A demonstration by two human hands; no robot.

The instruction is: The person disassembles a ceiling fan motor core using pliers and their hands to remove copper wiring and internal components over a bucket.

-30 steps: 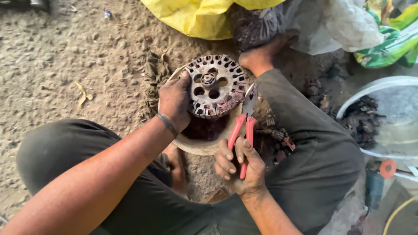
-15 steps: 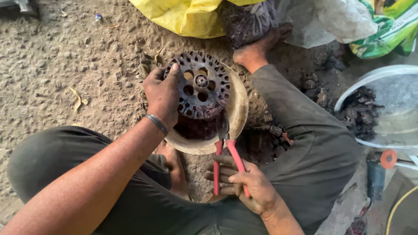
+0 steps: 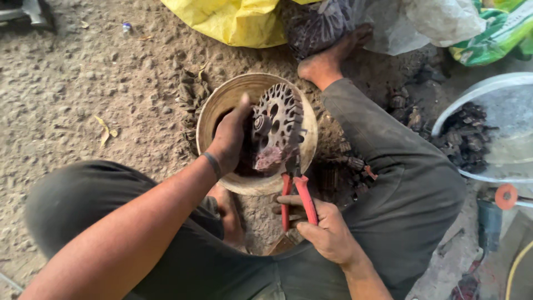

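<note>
Where yellow sack [image 3: 244, 22] lies, green bag [image 3: 494, 33] rightward

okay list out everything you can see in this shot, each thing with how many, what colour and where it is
perforated disc: one, dark rusty metal, tilted on edge over the bowl, in the left hand's grip
bowl: one, tan, on the ground at centre
pliers: one, red handles, nose at the disc's lower edge
yellow sack: one, top centre
clear bag: one, whitish, top right
green bag: one, top right corner
basin: one, pale grey, right edge, dark scrap inside
red ring: one, lower right
ground: gritty, grey-brown
foot: one, bare, above the bowl
left hand: grips the disc
right hand: holds the pliers' handles
</note>
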